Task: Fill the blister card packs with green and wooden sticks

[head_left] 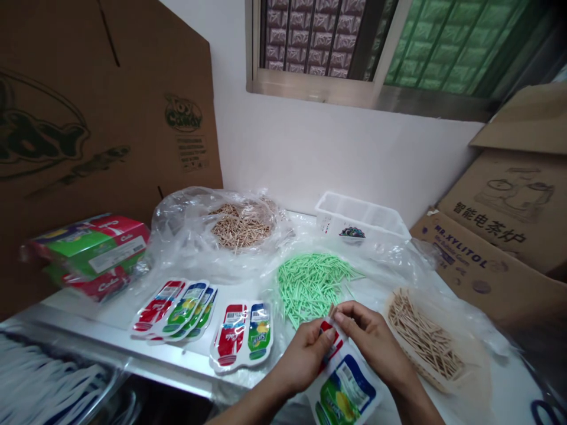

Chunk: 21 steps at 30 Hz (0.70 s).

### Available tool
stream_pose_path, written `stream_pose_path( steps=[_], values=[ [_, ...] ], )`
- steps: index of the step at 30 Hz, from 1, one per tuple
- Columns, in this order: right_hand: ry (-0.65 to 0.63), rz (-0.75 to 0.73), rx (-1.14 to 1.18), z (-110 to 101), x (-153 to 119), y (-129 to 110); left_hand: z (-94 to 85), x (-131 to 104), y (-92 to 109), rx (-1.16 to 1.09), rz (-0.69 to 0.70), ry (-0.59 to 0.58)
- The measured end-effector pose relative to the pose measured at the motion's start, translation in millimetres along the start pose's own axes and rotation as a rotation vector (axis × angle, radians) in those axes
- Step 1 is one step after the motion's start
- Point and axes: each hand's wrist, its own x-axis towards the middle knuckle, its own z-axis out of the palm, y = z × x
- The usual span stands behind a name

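Note:
My left hand [305, 357] grips the upper left part of a candy packet [345, 389], which has a red section and a green-and-blue section. My right hand [367, 333] is closed at the packet's top edge, pinching brown sticks whose tips show above the fingers. Just beyond my hands lies a pile of green sticks [314, 283]. To the right, a basket of brown sticks [423, 336] sits near my right wrist. One flat packet [243, 336] rests left of my left hand, beside an overlapping stack of packets [175, 310].
Behind are a clear bag of brown sticks [241, 227] and a white plastic bin [363, 218]. Green and red boxes [101, 248] stand at the left by a tall carton [110, 106]. Cartons [500, 236] line the right. Scissor handles [547, 410] show at lower right.

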Motion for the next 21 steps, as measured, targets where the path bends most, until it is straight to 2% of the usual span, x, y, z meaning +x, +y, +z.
stream_pose_path(
  steps=[9, 15, 18, 21],
  values=[
    [-0.014, -0.004, -0.047, -2.5, 0.5, -3.2, -0.9, -2.2, 4.2, 0.04, 0.008, -0.083],
    [0.012, -0.048, -0.241, -4.1, -1.7, -4.7, 2.1, -4.5, 10.4, -0.015, -0.009, -0.04],
    [0.019, -0.041, -0.243, -3.5, -3.4, -5.7, 1.4, -3.7, 13.3, -0.02, -0.001, -0.042],
    [0.039, -0.081, -0.213, -0.2, -4.4, -10.1, -0.2, -2.9, 14.1, 0.069, 0.043, -0.078]
  ],
)
